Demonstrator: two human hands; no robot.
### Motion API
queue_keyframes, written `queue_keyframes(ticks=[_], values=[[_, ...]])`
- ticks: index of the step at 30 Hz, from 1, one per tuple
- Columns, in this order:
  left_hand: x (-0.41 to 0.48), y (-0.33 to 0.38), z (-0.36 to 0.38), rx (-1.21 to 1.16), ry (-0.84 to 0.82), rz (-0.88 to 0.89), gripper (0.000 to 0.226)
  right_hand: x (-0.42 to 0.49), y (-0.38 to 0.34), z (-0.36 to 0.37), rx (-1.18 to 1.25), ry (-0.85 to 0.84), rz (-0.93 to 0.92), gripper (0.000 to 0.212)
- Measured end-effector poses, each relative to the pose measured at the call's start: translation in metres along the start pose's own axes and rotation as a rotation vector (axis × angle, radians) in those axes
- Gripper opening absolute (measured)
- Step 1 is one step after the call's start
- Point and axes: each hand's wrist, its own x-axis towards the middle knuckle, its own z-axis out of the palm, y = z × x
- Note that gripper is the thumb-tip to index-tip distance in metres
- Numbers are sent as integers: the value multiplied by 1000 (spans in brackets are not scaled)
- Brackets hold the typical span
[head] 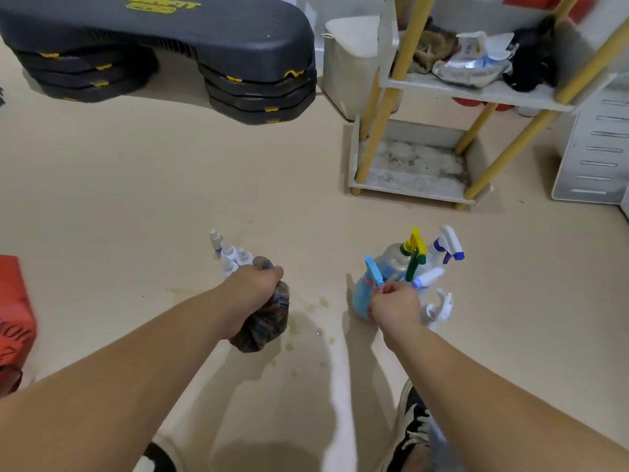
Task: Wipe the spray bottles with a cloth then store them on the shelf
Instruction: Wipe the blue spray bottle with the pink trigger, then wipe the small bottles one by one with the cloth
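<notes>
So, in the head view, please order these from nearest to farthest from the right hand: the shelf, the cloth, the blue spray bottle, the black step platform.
1. blue spray bottle: pinched at its top by the right hand.
2. cloth: to the left, bunched in the left hand.
3. shelf: ahead, slightly right.
4. black step platform: far ahead, on the left.

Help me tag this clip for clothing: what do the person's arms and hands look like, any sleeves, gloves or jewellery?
The left forearm and right forearm are bare, no sleeves in view. The left hand and right hand wear no gloves; no watch, bracelet or ring shows.
</notes>
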Motion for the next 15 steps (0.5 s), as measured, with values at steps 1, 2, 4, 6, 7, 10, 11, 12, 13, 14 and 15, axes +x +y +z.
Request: queue_keyframes(ticks=[1, 2, 4, 6, 7, 10, 11, 12, 13, 14, 15], values=[[1, -1, 1, 16, -5, 8, 40, 2, 4, -1, -26, -6, 17, 17], [2, -2, 3, 26, -8, 12, 40, 3, 6, -4, -68, -5, 20, 18], [3, -2, 6, 46, -6, 28, 41, 1, 4, -11, -161, -23, 23, 20], [1, -3, 8, 68, -1, 30, 41, -6, -2, -22, -254, -66, 56, 22], [-1, -3, 7, 77, 4, 28, 41, -12, -4, -28, -288, -92, 97, 25], [-12, -4, 4, 77, -5, 50, 38, -31, -9, -40, -247, -223, 216, 44], [-17, -5, 2, 72, -18, 67, 38, -38, -10, -42, -233, -272, 236, 49], [-22, -6, 2, 70, -28, 90, 38, -45, -13, -44, -226, -320, 247, 49], [-27, -8, 0, 70, -33, 109, 37, -52, -16, -44, -230, -371, 247, 45], [-32, -10, -1, 77, -35, 118, 36, -59, -22, -43, -242, -424, 243, 41], [-36, -13, -4, 85, -36, 126, 34, -66, -27, -40, -258, -477, 243, 37]])
